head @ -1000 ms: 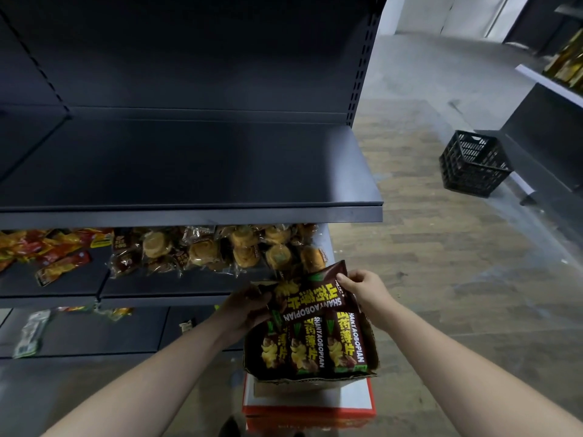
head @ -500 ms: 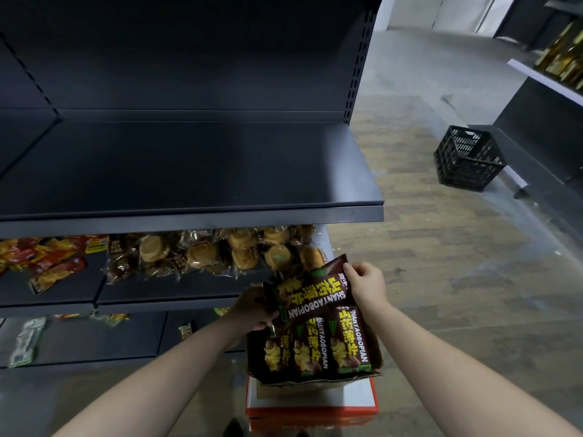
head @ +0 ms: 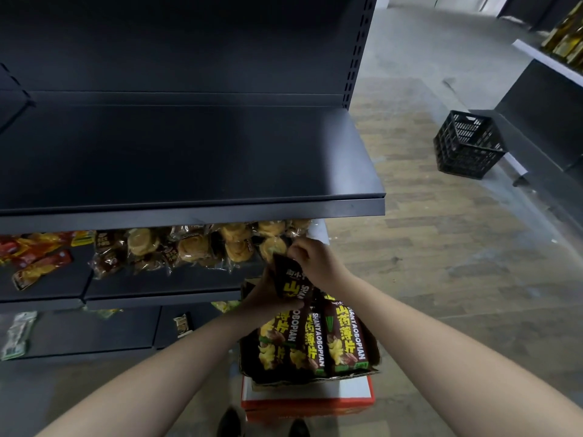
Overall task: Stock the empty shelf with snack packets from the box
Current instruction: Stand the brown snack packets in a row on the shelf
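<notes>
Dark empty shelf (head: pixel 189 159) above; both hands (head: pixel 318 263) (head: pixel 268 294), fingers clamped, lift packet (head: pixel 291 280) from box (head: pixel 315 372). Light, crinkly, crushable; grip edges.

Dim aisle: wood-plank floor (head: pixel 441 247), black crate (head: pixel 467 149) beside a dark side shelving unit (head: pixel 542 99).

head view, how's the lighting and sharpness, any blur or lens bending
Head view: dim overall, the empty shelf nearly black with a faint sheen near its front edge; the floor at right is brighter. The held packet and both hands are slightly soft. Wide-angle bending curves the shelf edge and stretches the forearms.
</notes>
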